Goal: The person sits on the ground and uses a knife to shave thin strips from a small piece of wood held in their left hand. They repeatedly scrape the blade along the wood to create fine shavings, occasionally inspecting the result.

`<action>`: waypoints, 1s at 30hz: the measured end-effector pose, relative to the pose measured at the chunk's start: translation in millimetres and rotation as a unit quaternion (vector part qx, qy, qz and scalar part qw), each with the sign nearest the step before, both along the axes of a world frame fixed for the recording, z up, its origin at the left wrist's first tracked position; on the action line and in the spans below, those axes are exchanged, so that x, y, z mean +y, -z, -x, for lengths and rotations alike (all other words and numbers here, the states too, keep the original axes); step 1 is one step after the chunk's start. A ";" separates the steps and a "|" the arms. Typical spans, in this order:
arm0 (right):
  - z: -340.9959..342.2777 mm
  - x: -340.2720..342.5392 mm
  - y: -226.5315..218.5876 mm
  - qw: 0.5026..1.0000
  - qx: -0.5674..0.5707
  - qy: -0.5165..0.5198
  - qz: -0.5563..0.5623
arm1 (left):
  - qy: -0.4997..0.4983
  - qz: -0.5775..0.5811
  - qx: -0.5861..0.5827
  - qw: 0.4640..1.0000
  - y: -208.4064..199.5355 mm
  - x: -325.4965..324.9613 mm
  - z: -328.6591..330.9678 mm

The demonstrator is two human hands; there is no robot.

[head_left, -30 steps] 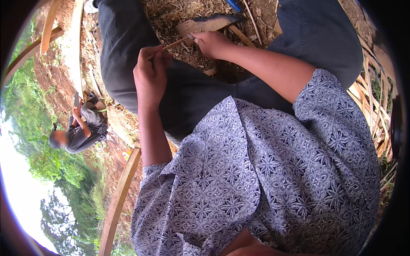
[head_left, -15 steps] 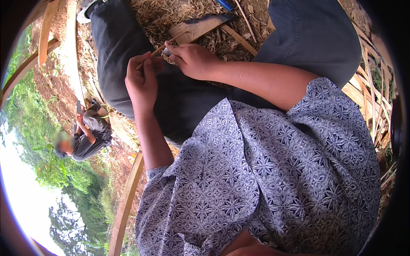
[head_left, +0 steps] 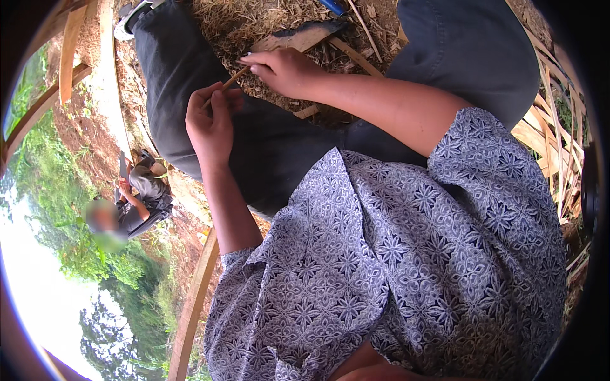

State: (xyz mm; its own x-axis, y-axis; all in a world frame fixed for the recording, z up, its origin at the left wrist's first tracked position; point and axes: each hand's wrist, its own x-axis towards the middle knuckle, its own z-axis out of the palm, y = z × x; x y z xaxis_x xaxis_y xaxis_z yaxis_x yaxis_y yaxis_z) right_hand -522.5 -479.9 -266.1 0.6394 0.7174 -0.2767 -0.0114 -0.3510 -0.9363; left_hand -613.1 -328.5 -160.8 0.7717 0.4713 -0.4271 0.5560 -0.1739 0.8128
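My left hand (head_left: 211, 124) is closed around a thin bamboo-like stick (head_left: 236, 77), which slants up and to the right out of its fingers. By the stick's far end, my right hand (head_left: 286, 71) is closed, thumb and fingers pressed together. Whatever lies inside the right hand is mostly hidden, and I cannot make it out. Both hands are over my dark-trousered leg (head_left: 171, 76). Just beyond the right hand, a flat piece of wood (head_left: 298, 39) with a blackened edge lies on the ground.
Shavings (head_left: 235, 25) cover the ground between my legs, with a blue object (head_left: 332, 6) at the far edge. Split strips (head_left: 549, 146) are piled at the right. On the left, a person (head_left: 143, 193) sits beyond wooden poles (head_left: 194, 305).
My right hand has moved away from my body, toward the stick's far end. The grey-white bit under its thumb no longer shows. My left hand has stayed nearly still.
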 end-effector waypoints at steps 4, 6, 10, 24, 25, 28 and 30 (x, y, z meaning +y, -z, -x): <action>-0.6 -2.4 1.2 0.997 -0.024 -0.060 -0.030 | -0.012 0.019 0.002 1.000 -0.8 -0.5 -2.8; -9.0 -11.5 47.3 0.995 -0.026 -0.048 0.082 | -0.010 0.017 0.010 1.000 -0.8 1.2 -5.2; 6.2 5.3 -8.0 0.999 -0.013 -0.034 0.005 | -0.029 0.015 0.009 0.999 4.8 2.3 -5.4; -12.4 -3.5 39.0 0.985 -0.024 -0.107 0.133 | 0.157 -0.266 0.094 0.946 -20.9 21.2 -11.6; -16.5 -6.2 37.4 0.983 -0.038 -0.111 0.144 | 0.185 -0.304 0.086 0.931 -21.4 22.1 -11.0; 10.7 6.5 14.1 0.989 -0.075 -0.106 0.062 | 0.239 -0.358 0.061 0.901 -20.3 26.9 -10.4; 24.2 9.4 -0.5 0.994 -0.055 -0.070 -0.069 | 0.255 -0.373 0.065 0.889 -18.9 28.1 -6.9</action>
State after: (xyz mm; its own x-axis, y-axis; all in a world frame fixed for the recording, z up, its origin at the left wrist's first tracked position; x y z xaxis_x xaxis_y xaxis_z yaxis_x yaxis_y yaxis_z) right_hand -546.6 -470.5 -265.6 0.5519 0.8275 -0.1034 0.1332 -0.2098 -0.9686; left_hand -606.2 -300.4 -141.9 0.9333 0.2637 -0.2436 0.3309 -0.8951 0.2988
